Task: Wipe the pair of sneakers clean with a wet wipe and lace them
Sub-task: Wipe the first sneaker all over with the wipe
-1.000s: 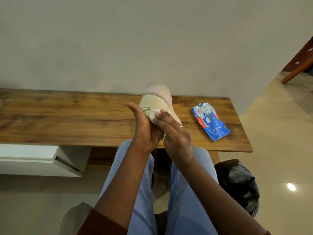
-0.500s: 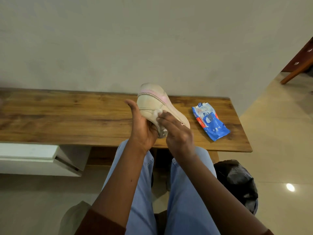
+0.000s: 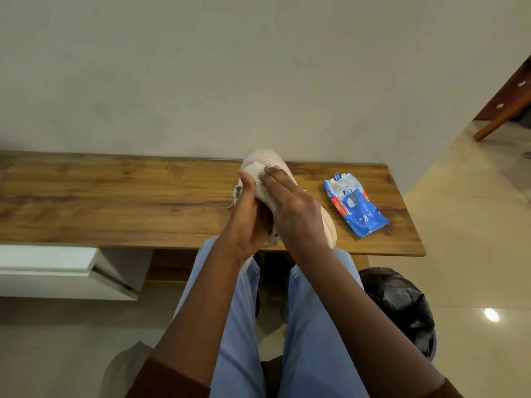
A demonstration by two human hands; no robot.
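- One cream-and-pink sneaker (image 3: 263, 160) is up between my two hands, over the near half of the desk (image 3: 115, 202) and just beyond my knees. I cannot tell whether it touches the wood.
- Its pale sole edge sticks out past my right wrist, towards the desk's front edge.
- My left hand (image 3: 247, 225) is clamped on the sneaker from the left, thumb running up its side.
- My right hand (image 3: 291, 209) lies over the top of the sneaker. Its fingers (image 3: 275, 176) are straight and close together, pressing flat near the far end.
- The wet wipe should be under those fingers, but it is pale on pale and I cannot pick it out.
- A blue pack of wipes (image 3: 355, 208) lies flat on the desk, right of the sneaker and apart from it.
- A black bag (image 3: 399, 305) sits on the floor beside my right leg, below the desk's right end.
- My jeans (image 3: 313, 326) fill the bottom of the view.
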